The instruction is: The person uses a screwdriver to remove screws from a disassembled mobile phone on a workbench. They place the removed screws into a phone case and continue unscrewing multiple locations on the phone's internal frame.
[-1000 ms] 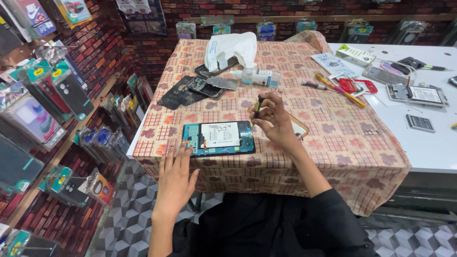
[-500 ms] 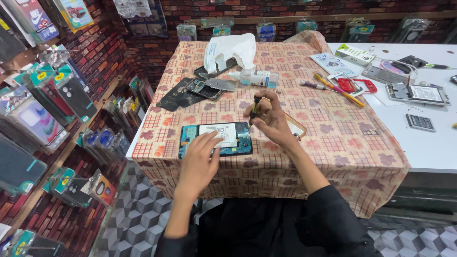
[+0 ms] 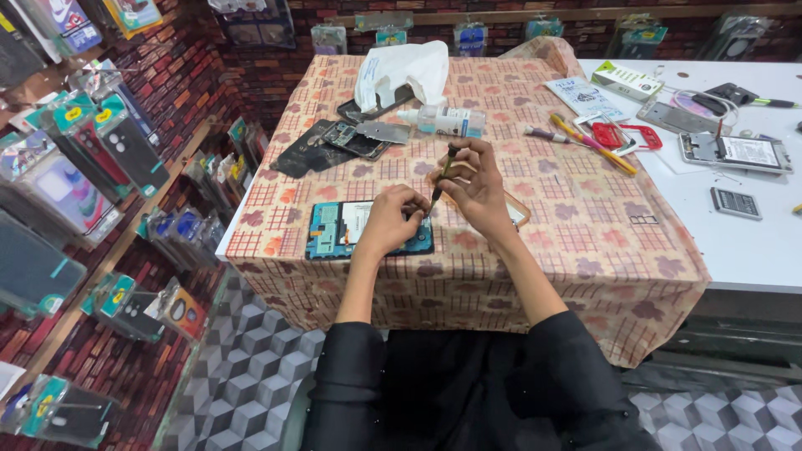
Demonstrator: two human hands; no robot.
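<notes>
Your left hand (image 3: 386, 224) has come up from the counter's (image 3: 585, 242) near edge and now rests on the opened phone (image 3: 368, 230), fingers curled against its right end. That pins the phone under the tool. Your right hand (image 3: 478, 185), at two o'clock from the left, grips a thin screwdriver (image 3: 441, 179), tip angled down to seven o'clock, meeting the phone just beside your left fingertips.

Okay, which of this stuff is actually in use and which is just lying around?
In use: left hand on the opened phone; right hand holding a screwdriver.

Lying about: white bag, small bottle, dark phone parts, red frame, second opened phone, loose battery.
</notes>
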